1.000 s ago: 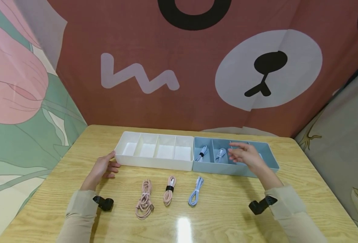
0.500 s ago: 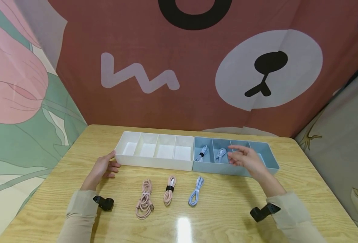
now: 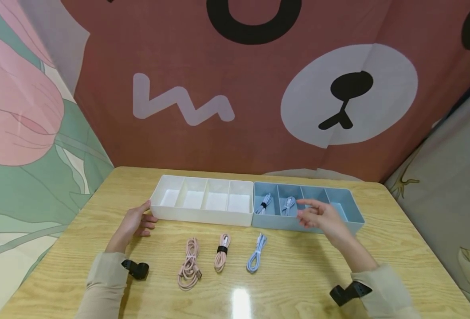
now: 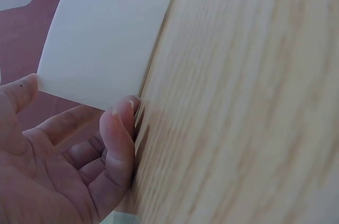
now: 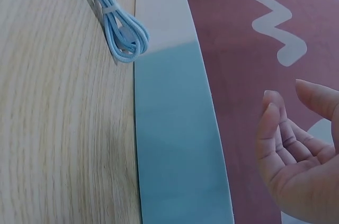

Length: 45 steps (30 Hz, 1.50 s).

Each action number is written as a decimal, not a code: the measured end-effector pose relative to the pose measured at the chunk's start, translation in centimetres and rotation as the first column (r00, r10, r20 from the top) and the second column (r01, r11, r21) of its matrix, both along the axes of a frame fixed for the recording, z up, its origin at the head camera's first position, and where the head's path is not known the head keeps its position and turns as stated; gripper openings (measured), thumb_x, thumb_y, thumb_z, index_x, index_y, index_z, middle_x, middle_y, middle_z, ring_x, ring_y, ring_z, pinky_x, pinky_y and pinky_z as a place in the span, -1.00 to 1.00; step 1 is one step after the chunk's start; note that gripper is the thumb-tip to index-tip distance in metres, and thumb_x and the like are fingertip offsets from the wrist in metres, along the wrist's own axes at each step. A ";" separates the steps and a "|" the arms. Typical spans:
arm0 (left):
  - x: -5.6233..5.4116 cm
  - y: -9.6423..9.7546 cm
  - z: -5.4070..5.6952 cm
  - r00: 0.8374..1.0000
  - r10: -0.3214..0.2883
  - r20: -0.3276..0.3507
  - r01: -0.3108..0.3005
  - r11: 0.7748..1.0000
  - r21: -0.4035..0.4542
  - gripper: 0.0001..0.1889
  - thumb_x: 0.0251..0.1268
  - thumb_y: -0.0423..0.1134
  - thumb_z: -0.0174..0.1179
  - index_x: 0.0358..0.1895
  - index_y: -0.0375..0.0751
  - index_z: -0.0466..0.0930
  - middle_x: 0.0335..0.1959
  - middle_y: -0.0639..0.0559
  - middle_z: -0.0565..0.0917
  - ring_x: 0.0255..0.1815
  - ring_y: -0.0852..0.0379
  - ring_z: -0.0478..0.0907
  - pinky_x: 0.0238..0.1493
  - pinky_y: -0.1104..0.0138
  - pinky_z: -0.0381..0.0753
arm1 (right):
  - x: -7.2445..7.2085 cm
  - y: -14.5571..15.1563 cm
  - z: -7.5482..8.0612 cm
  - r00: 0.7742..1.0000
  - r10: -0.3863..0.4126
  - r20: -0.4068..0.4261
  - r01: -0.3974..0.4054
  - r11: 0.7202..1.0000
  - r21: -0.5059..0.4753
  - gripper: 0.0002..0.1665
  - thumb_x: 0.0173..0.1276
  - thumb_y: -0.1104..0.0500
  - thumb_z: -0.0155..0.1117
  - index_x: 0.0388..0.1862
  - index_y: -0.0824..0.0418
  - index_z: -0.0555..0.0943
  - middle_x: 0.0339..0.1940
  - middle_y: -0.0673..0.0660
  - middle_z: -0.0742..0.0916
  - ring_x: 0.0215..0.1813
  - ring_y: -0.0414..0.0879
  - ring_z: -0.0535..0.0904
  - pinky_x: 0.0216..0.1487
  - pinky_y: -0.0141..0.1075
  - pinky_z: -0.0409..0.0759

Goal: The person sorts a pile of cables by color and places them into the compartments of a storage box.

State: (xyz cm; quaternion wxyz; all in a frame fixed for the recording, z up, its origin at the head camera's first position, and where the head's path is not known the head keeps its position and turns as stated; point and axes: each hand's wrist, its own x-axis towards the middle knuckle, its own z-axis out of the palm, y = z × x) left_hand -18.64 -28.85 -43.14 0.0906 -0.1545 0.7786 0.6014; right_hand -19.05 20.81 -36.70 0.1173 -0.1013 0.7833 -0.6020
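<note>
My left hand (image 3: 134,222) is at the left end of the white divided box (image 3: 203,215), its fingertips touching the corner; the left wrist view shows the fingers (image 4: 117,142) beside the end wall. The right hand (image 3: 323,217) hovers over the front of the blue divided box (image 3: 348,208), fingers loosely bent with nothing between them. In the blue box's leftmost compartment lies a blue cable with a black strap (image 3: 264,204). Beside it, in the second, is a coiled blue cable (image 3: 288,205). The right hand partly hides the third compartment.
On the wooden table (image 3: 291,283), in front of the boxes, lie a long pink cable (image 3: 189,265), a pink cable with a black strap (image 3: 221,253) and a blue cable (image 3: 256,253). A patterned cloth (image 3: 179,141) hangs behind the table.
My right hand has drawn back slightly toward me over the blue box. The head view has tilted a little. The left hand and the cables have stayed in place.
</note>
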 end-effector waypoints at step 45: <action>0.3 0.0 0.2 1.000 -0.018 -0.024 0.018 1.000 -0.001 -0.28 0.39 0.18 -0.31 0.33 -0.40 0.08 -0.41 0.03 0.58 -0.47 0.18 0.53 -0.46 0.30 0.59 | 3.5 -4.7 -2.5 0.961 0.240 -0.134 -0.223 0.966 0.133 -0.40 0.27 0.25 0.20 0.23 0.44 0.29 -0.33 0.33 0.64 -0.40 0.02 0.58 -0.39 -0.16 0.57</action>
